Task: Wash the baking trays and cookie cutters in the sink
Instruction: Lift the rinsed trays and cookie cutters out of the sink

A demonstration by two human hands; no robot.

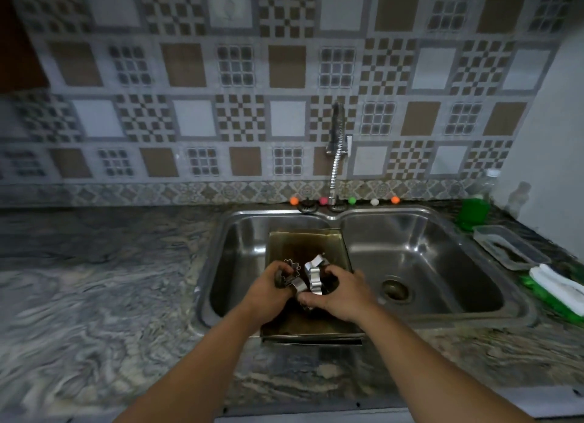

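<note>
While over 1 tray [303, 245], 2 hands [268, 291] [339, 291] hold cutters [313, 275].

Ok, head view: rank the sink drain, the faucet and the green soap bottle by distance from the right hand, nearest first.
1. Sink drain: just right of the right hand, in the right basin.
2. Faucet: behind the hand, at the back of the sink.
3. Green soap bottle: far right, on the counter's back corner.
</note>
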